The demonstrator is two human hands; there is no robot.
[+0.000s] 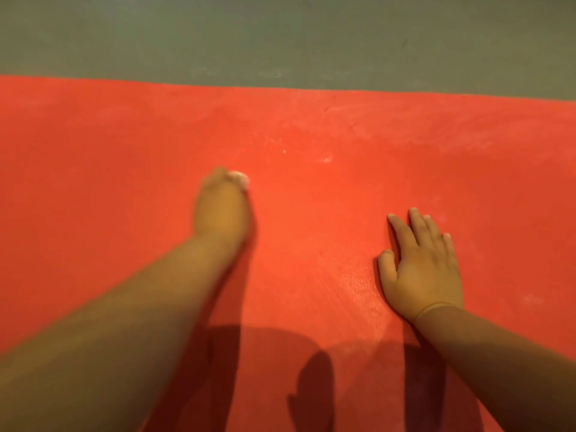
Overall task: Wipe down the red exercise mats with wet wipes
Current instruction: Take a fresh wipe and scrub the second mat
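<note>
The left hand (223,210), blurred, curls round a bunched white wet wipe (240,179) and presses it to the red mat (311,213) near its middle. The right hand (425,271) lies flat beside it with fingers spread. This looks like mid-wipe. Pale smears (327,159) toward the far edge likely come next. The mat runs on to both sides, and grey floor (280,35) lies beyond the far edge.

A dull grey-green floor (280,32) fills the upper band of the frame from edge to edge, smooth and matte under warm, yellowish indoor light. A small dark speck (276,75) sits near its lower border at centre, and a faint scratch (404,42) at upper right. Hard shadows (311,385) fall toward the bottom edge.
</note>
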